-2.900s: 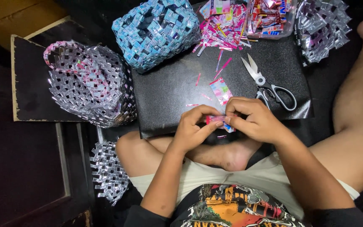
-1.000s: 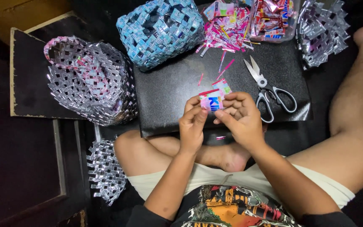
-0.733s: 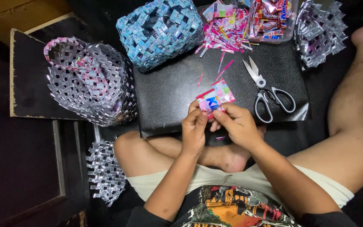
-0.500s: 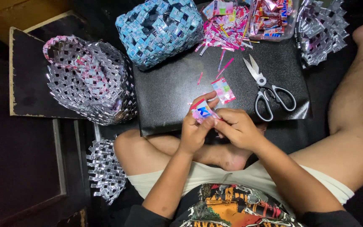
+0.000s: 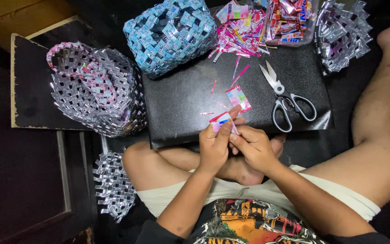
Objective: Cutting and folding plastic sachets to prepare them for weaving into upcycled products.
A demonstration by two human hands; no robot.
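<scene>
Over the near edge of a black board (image 5: pixel 181 99), above the seated person's crossed legs, the two hands meet on one small folded wrapper strip (image 5: pixel 223 123), coloured pink, white and blue. Left hand (image 5: pixel 215 149): fingers extended upward along the strip, pressing it from the left side. Right hand (image 5: pixel 254 147): fingertips closed on the strip's lower right part, so that both hands pinch the same piece between them. The strip is held just above the board, near its front edge.

Just beyond the hands, a second flat wrapper piece (image 5: pixel 239 98), pink with green and blue, lies on the board, with thin pink slivers (image 5: pixel 213 86) scattered around it. To its right lie scissors (image 5: pixel 285 101) with black handles, blades slightly parted and pointing away from the person. At the far edge of the board sits a heap of cut wrapper strips (image 5: pixel 242 34), mostly pink, beside a clear container (image 5: pixel 290 22) filled with wrappers.

Far left of the heap stands a blue woven basket (image 5: pixel 168 34). Left of the board, a silver and pink woven basket (image 5: pixel 93 88) rests on a dark panel. A silver woven piece (image 5: pixel 344 34) lies at the upper right, and another flat silver woven panel (image 5: pixel 113 185) lies beside the person's left knee.
</scene>
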